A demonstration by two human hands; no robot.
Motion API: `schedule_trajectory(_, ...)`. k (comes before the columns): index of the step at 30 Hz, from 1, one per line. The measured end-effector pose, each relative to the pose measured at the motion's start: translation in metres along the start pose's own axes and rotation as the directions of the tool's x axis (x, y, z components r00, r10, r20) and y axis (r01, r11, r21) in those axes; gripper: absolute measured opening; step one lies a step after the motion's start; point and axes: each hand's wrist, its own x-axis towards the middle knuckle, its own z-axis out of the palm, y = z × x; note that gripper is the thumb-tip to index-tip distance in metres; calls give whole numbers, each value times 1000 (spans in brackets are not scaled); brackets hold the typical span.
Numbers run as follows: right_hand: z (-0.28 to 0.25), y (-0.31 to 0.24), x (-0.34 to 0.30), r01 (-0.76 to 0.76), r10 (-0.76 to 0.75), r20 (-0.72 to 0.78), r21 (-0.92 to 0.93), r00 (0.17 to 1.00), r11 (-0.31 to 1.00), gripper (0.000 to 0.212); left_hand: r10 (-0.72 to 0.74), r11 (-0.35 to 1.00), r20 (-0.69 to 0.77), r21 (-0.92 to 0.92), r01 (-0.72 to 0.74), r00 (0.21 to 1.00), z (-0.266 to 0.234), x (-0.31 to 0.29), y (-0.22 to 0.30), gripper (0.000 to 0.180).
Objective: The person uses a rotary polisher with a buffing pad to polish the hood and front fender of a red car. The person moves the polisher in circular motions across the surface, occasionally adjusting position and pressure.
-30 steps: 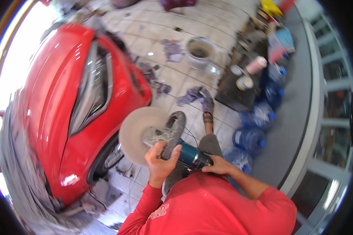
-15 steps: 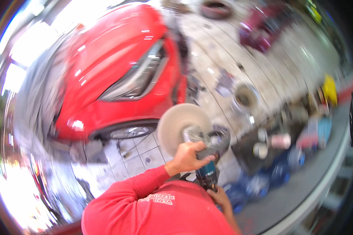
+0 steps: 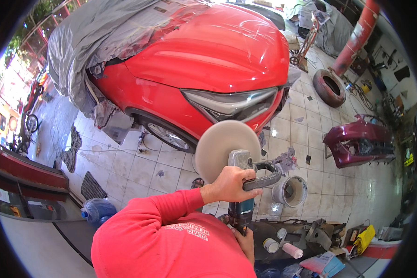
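Observation:
I hold a teal and black car polisher (image 3: 241, 212) in front of my chest. Its round, cream buffing pad (image 3: 217, 147) faces up and away from me. My left hand (image 3: 229, 183) wraps round the black loop handle near the polisher's head. Lower down, my right hand (image 3: 245, 242) grips the rear of the body; part of it is hidden behind the tool and my red shirt. Beyond the pad stands a red car (image 3: 208, 60) with its headlight (image 3: 231, 104) and front wheel (image 3: 169, 133) toward me. The pad overlaps the fender in view; I cannot tell whether they touch.
Grey sheeting (image 3: 74, 60) covers the car's rear part. On the tiled floor are a bucket (image 3: 289, 191), a loose tire (image 3: 329, 88) and a maroon bumper (image 3: 359, 141). Jars (image 3: 271, 245) and a yellow cloth (image 3: 365, 240) lie at lower right. A water jug (image 3: 97, 211) stands left.
My view has swung, so the car now sits further right and the bucket lower. Both hands keep their hold on the polisher. The earlier blur is gone.

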Motion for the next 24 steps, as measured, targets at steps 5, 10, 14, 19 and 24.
schedule_trajectory(5, 36, -76, 32, 19, -19, -5, -23, 1000, 1000, 40, -19, 999, -118, -36, 14, 993, -51, 37, -38, 42)
schedule_trajectory(10, 70, -112, 71, -36, 22, -106, -131, 994, 991, 34, 69, 994, -157, -77, -81, 985, -96, 73, -70, 40)
schedule_trajectory(14, 96, -116, 85, -14, -36, -238, -205, 971, 979, 31, 107, 985, -162, -115, -126, 981, -115, 92, -84, 39)
schedule_trajectory(19, 83, -114, 106, 78, -127, -183, -254, 975, 964, 28, 61, 993, -184, -85, -78, 981, -126, 94, -92, 39)
schedule_trajectory(24, 69, -148, 134, 127, -144, -49, -253, 988, 959, 29, -15, 998, -224, -67, 0, 974, -141, 113, -100, 40)
